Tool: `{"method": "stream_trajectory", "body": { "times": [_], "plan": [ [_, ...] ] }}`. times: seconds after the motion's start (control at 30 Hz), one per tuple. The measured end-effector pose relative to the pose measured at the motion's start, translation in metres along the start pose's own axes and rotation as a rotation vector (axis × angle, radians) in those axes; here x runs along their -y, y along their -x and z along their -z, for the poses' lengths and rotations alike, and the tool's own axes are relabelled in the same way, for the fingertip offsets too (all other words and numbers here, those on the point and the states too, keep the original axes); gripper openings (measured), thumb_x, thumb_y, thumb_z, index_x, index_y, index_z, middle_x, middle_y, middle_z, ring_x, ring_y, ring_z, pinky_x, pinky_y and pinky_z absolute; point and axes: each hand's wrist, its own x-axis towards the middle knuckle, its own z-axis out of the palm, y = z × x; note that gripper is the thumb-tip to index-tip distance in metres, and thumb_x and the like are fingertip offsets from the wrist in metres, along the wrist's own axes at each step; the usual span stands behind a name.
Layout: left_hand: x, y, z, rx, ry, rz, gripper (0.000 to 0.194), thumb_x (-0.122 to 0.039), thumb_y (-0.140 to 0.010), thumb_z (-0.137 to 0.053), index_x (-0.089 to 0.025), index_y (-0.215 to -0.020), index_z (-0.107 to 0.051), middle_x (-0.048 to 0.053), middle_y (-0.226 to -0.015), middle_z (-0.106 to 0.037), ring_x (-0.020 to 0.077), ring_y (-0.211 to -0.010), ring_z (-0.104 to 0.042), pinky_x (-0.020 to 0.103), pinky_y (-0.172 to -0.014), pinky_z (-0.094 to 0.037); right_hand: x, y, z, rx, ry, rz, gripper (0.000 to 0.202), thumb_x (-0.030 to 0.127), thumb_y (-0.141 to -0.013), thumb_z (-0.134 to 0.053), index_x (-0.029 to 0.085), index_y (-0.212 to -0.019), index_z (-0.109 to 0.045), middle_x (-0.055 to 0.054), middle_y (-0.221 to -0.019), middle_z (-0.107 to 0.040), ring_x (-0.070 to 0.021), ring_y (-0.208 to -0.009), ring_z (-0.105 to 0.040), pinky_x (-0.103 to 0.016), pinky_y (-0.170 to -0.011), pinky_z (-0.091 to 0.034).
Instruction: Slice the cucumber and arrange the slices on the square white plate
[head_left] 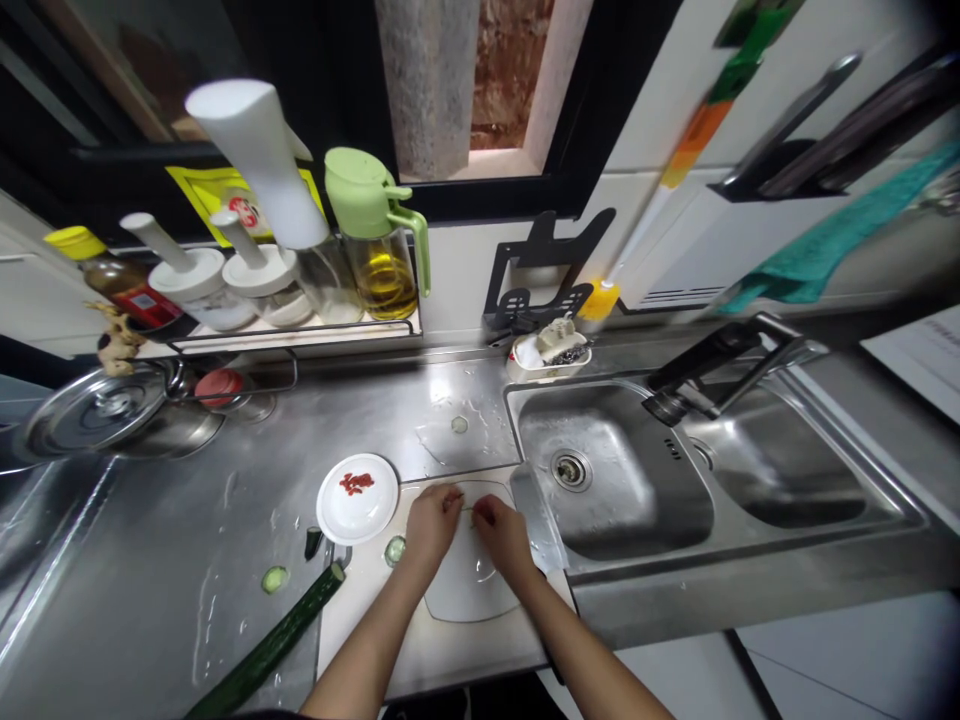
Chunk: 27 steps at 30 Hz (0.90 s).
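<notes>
My left hand [433,522] and my right hand [501,530] meet over a white cutting board [465,600] at the counter's front edge. Their fingertips pinch a small thin pale piece between them; it is too small to name. A long green cucumber [271,645] lies diagonally left of the board, its cut end touching the board's corner. A cucumber slice [394,548] sits on the board by my left wrist, another slice [275,578] on the counter. A white plate [357,498] with red bits stands just left of my left hand.
A steel double sink [817,490] with a faucet [712,365] lies to the right. At the back left, a rack holds an oil jug [379,240], shakers and bottles. A pot lid [94,410] rests far left. The wet steel counter [187,540] has water drops.
</notes>
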Motion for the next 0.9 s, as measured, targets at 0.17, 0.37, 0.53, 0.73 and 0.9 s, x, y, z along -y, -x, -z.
{"method": "stream_trajectory", "body": {
  "times": [0.17, 0.37, 0.53, 0.73, 0.9],
  "plan": [
    [0.007, -0.005, -0.008, -0.052, -0.179, -0.096, 0.018, -0.020, -0.084, -0.052, -0.019, -0.085, -0.070, 0.006, -0.083, -0.068, 0.0198, -0.086, -0.060, 0.033, -0.080, -0.045, 0.002, -0.007, -0.005, -0.003, 0.101, 0.021, 0.015, 0.016, -0.080, -0.047, 0.020, -0.081, -0.062, -0.002, -0.072, -0.066, -0.0172, -0.069, -0.060, -0.026, -0.063, -0.038],
    [0.019, -0.007, -0.016, -0.115, -0.311, -0.175, 0.016, -0.020, -0.086, -0.053, -0.019, -0.087, -0.069, 0.007, -0.084, -0.066, 0.0213, -0.088, -0.056, 0.035, -0.081, -0.044, 0.004, -0.009, -0.012, -0.005, 0.213, 0.052, 0.016, 0.013, -0.084, -0.046, 0.018, -0.083, -0.061, -0.005, -0.077, -0.065, -0.0184, -0.077, -0.060, -0.026, -0.068, -0.037],
    [0.024, -0.008, -0.018, -0.162, -0.379, -0.228, 0.016, -0.023, -0.087, -0.052, -0.018, -0.093, -0.067, 0.007, -0.088, -0.065, 0.0222, -0.089, -0.055, 0.037, -0.083, -0.043, 0.002, -0.008, -0.017, -0.022, 0.281, 0.075, 0.017, 0.011, -0.085, -0.045, 0.018, -0.083, -0.060, -0.005, -0.078, -0.063, -0.0178, -0.075, -0.059, -0.027, -0.068, -0.036],
    [0.027, -0.004, -0.019, -0.187, -0.387, -0.303, 0.018, -0.021, -0.089, -0.050, -0.020, -0.091, -0.067, 0.006, -0.085, -0.064, 0.0205, -0.087, -0.055, 0.034, -0.079, -0.044, 0.000, -0.004, -0.018, -0.066, 0.314, 0.137, 0.019, 0.011, -0.087, -0.042, 0.019, -0.083, -0.059, -0.006, -0.081, -0.061, -0.0182, -0.075, -0.056, -0.028, -0.068, -0.038],
    [0.029, 0.004, -0.018, -0.158, -0.407, -0.386, 0.021, -0.020, -0.090, -0.048, -0.020, -0.092, -0.069, 0.007, -0.090, -0.065, 0.0193, -0.085, -0.055, 0.034, -0.078, -0.046, -0.007, 0.009, -0.017, -0.093, 0.322, 0.289, 0.024, 0.010, -0.087, -0.042, 0.019, -0.088, -0.064, -0.008, -0.091, -0.062, -0.0209, -0.088, -0.053, -0.032, -0.079, -0.042]
  ]
}}
